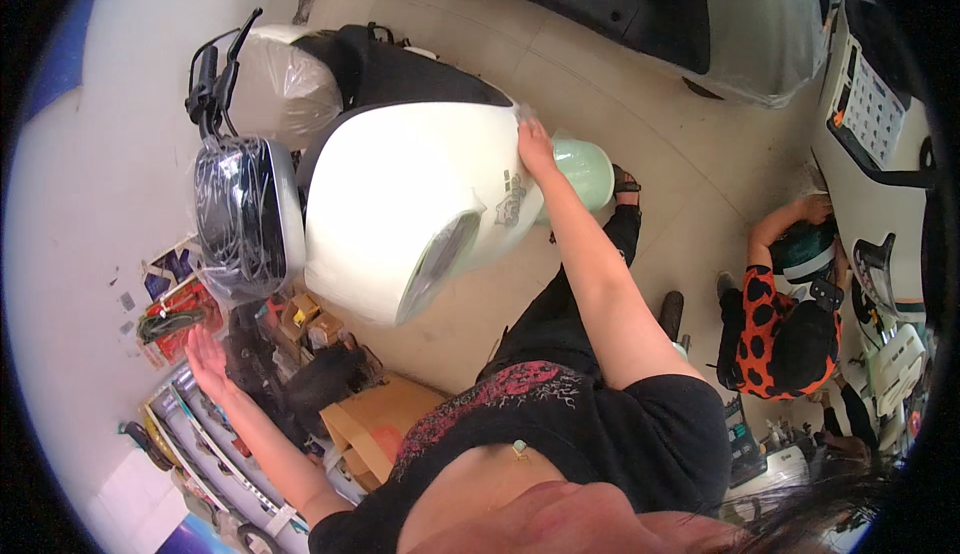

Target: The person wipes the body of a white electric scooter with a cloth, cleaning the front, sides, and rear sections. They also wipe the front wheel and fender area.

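Observation:
A large white body panel (390,194) of a motor scooter lies before me, with a grey cartoon print on its side. My right hand (535,150) is on the panel's far right edge, its fingertips blurred; whether it grips or only rests there is unclear. My left hand (208,365) is held out at the lower left, palm showing, fingers spread, with nothing in it. Above it are a plastic-wrapped black part with a silver rim (244,216) and a black handlebar lever (232,66). The scooter's black section (405,73) runs along the panel's far side.
A mint-green rounded thing (589,171) shows beyond my right hand. Small cardboard boxes (300,314) and a brown carton (382,419) stand at lower left. Another person in an orange-and-black top (757,336) works at right beside a white vehicle (881,216). A plastic-covered vehicle (765,43) stands at the top.

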A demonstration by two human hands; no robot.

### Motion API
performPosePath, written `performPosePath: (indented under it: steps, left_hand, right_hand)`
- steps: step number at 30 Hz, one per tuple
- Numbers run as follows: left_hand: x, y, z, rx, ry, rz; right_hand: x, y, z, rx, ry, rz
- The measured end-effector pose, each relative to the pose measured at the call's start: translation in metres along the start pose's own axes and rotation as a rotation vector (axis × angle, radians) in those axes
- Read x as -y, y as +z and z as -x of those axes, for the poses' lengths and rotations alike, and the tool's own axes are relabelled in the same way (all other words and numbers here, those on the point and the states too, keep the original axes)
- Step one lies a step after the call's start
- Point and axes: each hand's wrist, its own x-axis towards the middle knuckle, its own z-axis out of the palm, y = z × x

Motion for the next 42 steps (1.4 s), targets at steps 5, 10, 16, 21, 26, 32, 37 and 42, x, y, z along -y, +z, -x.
performPosePath:
  steps: [5, 10, 16, 21, 26, 32, 37, 42]
  left_hand:
    - [0.010, -0.041, 0.004, -0.030, -0.071, 0.114]
    - [0.005, -0.035, 0.001, -0.092, -0.069, 0.107]
    - [0.006, -0.114, -0.031, 0.141, -0.105, 0.190]
    - [0.004, -0.073, -0.023, 0.610, -0.251, 0.250]
    - [0.007, -0.067, -0.013, 0.168, -0.240, 0.253]
    - [-0.002, -0.042, -0.009, -0.076, -0.150, 0.159]
    - [0.000, -0.037, -0.018, 0.055, -0.150, 0.128]
    - [0.009, -0.065, -0.019, 0.061, -0.197, 0.206]
  right_hand:
    - [0.102, 0.004, 0.092, 0.069, -0.568, 0.016]
    - [0.062, 0.009, 0.000, 0.310, -0.214, 0.018]
    - [-0.008, -0.003, -0.057, 0.498, 0.283, -0.350]
    - [-0.102, 0.008, -0.015, 0.243, 0.223, -0.507]
    - [-0.036, 0.012, 0.157, -0.029, -0.237, -0.193]
    - [-0.036, 0.014, 0.136, -0.169, -0.542, -0.040]
    - [-0.129, 0.048, 0.098, -0.076, 0.070, -0.405]
    - [-0.065, 0.060, 0.203, -0.189, 0.139, -0.401]
